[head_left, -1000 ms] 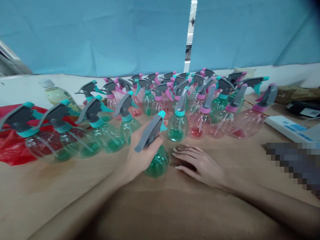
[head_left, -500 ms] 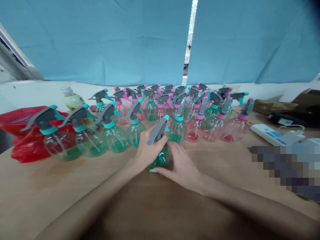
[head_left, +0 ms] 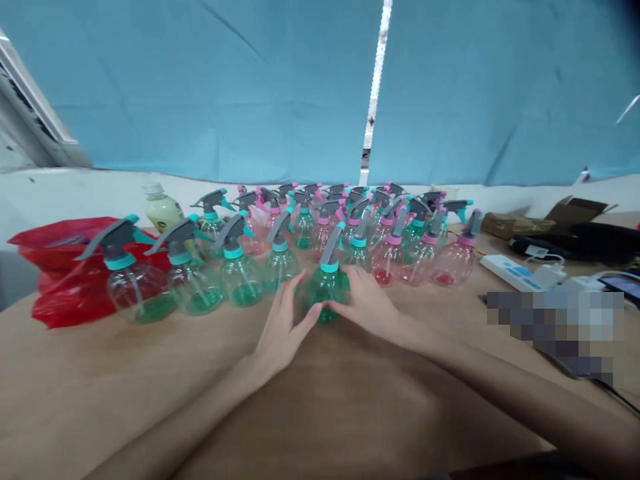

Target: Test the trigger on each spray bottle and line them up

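Note:
A green spray bottle with a grey trigger head and turquoise collar stands upright on the table between my hands. My right hand grips its right side, thumb across the front and fingers round the back. On the left, my left hand is spread open, its thumb tip at the bottle's lower front and its fingers apart from the body. Just behind stand a clear green spray bottle to the left and a pink spray bottle to the right.
Several green and pink spray bottles crowd the table's back. At left are a red plastic bag and a capped bottle of pale liquid. A white power strip, cables and a cardboard box lie at right.
My left hand has let go of the bottle's top and moved down to its left side, opening. The trigger head now shows fully. My right hand stays at the bottle; the view has shifted slightly.

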A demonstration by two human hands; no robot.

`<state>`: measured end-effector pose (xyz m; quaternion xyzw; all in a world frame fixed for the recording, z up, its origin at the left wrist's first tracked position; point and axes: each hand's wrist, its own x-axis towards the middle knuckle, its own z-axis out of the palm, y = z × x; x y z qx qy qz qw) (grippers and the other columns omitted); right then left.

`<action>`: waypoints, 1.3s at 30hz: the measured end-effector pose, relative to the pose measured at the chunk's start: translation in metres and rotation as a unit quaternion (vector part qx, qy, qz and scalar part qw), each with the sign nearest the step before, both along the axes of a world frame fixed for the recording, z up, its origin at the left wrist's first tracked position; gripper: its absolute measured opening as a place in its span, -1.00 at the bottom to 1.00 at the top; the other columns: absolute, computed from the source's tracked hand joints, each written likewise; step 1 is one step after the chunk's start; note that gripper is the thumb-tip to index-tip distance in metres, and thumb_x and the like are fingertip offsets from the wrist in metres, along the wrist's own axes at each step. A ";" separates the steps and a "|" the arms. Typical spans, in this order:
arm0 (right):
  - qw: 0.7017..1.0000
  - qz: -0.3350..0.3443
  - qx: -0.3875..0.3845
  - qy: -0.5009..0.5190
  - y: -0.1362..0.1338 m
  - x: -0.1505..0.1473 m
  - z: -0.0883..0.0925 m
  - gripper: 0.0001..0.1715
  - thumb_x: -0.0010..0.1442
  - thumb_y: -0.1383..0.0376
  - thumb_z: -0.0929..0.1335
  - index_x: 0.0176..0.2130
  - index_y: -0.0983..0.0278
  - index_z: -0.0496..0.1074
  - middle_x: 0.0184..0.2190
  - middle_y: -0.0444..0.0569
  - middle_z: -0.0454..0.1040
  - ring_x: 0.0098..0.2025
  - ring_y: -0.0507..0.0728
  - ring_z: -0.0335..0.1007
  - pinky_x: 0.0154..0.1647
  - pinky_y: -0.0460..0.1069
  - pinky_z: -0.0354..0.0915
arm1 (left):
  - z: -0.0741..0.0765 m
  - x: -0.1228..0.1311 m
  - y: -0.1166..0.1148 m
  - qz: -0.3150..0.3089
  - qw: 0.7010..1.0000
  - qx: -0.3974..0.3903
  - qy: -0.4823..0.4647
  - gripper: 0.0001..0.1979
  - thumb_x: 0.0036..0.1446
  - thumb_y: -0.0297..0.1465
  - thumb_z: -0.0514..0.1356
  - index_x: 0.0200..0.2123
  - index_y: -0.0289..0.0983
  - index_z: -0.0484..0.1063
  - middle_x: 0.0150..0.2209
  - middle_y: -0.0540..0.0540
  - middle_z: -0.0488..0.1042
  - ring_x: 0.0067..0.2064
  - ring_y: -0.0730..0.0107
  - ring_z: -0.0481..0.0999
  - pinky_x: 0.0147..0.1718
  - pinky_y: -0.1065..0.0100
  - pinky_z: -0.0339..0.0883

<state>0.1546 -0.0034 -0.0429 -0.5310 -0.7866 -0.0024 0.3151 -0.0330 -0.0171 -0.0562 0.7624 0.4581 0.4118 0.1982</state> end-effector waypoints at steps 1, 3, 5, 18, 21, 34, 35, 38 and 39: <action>1.000 -0.010 0.012 -0.020 0.004 -0.001 0.002 -0.35 0.05 0.03 0.41 -0.01 0.38 0.28 -0.12 0.20 0.41 -0.04 0.33 0.35 -0.06 0.20 0.30 | -0.006 -0.005 -0.002 0.007 1.000 0.000 0.014 -0.50 0.23 -0.19 0.05 0.18 -0.20 0.04 0.19 -0.21 0.19 0.22 0.16 0.20 0.16 0.06 0.12; 0.997 -0.036 0.028 -0.055 0.010 -0.003 0.005 -0.35 0.02 0.00 0.42 -0.04 0.36 0.30 -0.13 0.19 0.41 -0.04 0.34 0.33 -0.09 0.20 0.32 | -0.016 -0.015 -0.006 0.020 0.999 -0.007 0.049 -0.54 0.24 -0.22 0.04 0.16 -0.19 0.06 0.15 -0.20 0.23 0.20 0.15 0.23 0.15 0.03 0.13; 0.995 -0.060 0.026 -0.075 0.016 -0.008 0.008 -0.34 0.02 0.00 0.42 -0.03 0.35 0.30 -0.12 0.18 0.40 -0.03 0.34 0.33 -0.13 0.19 0.34 | -0.022 -0.020 -0.008 0.014 0.997 -0.010 0.082 -0.58 0.24 -0.26 0.04 0.13 -0.18 0.08 0.12 -0.18 0.27 0.16 0.15 0.27 0.12 0.03 0.17; 0.988 -0.115 -0.021 -0.105 0.045 -0.026 0.020 -0.26 0.06 0.06 0.43 0.08 0.40 0.18 -0.05 0.29 0.42 -0.10 0.38 0.44 -0.29 0.14 0.37 | -0.026 -0.019 -0.010 -0.032 0.973 0.023 0.228 -0.63 0.20 -0.36 0.05 0.08 -0.24 0.26 0.12 -0.20 0.34 0.14 0.11 0.33 0.08 0.04 0.26; 0.986 -0.124 -0.032 -0.107 0.050 -0.029 0.022 -0.29 0.09 0.06 0.41 0.06 0.42 0.20 -0.08 0.30 0.44 -0.15 0.39 0.47 -0.31 0.15 0.37 | -0.025 -0.018 -0.010 -0.034 0.964 0.017 0.263 -0.61 0.22 -0.32 0.04 0.10 -0.28 0.26 0.15 -0.23 0.31 0.18 0.09 0.29 0.11 0.00 0.22; 0.995 -0.096 0.025 -0.004 0.013 0.024 0.022 -0.59 0.24 0.06 0.27 0.00 0.20 0.34 -0.20 -0.04 0.57 -0.35 0.18 0.51 -0.32 0.06 0.34 | -0.025 -0.017 -0.011 -0.048 0.939 0.020 0.340 -0.54 0.23 -0.23 0.03 0.14 -0.33 0.27 0.22 -0.29 0.22 0.24 0.01 0.19 0.14 -0.05 0.18; 0.993 -0.110 0.032 0.000 0.010 0.032 0.021 -0.63 0.24 0.06 0.27 -0.05 0.20 0.38 -0.23 -0.05 0.58 -0.36 0.18 0.51 -0.34 0.05 0.33 | -0.024 -0.017 -0.010 -0.051 0.938 0.020 0.344 -0.53 0.23 -0.23 0.03 0.14 -0.33 0.27 0.23 -0.29 0.22 0.25 0.01 0.18 0.14 -0.06 0.17; 0.988 -0.142 0.052 0.018 0.011 0.053 0.016 -0.62 0.22 0.05 0.28 -0.08 0.22 0.40 -0.19 0.00 0.56 -0.30 0.20 0.51 -0.31 0.05 0.32 | -0.024 -0.014 -0.008 -0.056 0.935 0.025 0.350 -0.52 0.23 -0.21 0.03 0.14 -0.33 0.27 0.24 -0.30 0.20 0.26 0.00 0.17 0.15 -0.07 0.15; 0.988 -0.144 0.052 0.022 0.014 0.057 0.014 -0.58 0.21 0.03 0.28 -0.05 0.23 0.38 -0.16 0.03 0.55 -0.27 0.22 0.51 -0.29 0.07 0.33 | -0.024 -0.012 -0.007 -0.056 0.934 0.028 0.352 -0.52 0.22 -0.21 0.03 0.14 -0.33 0.27 0.24 -0.30 0.20 0.26 0.00 0.16 0.15 -0.07 0.15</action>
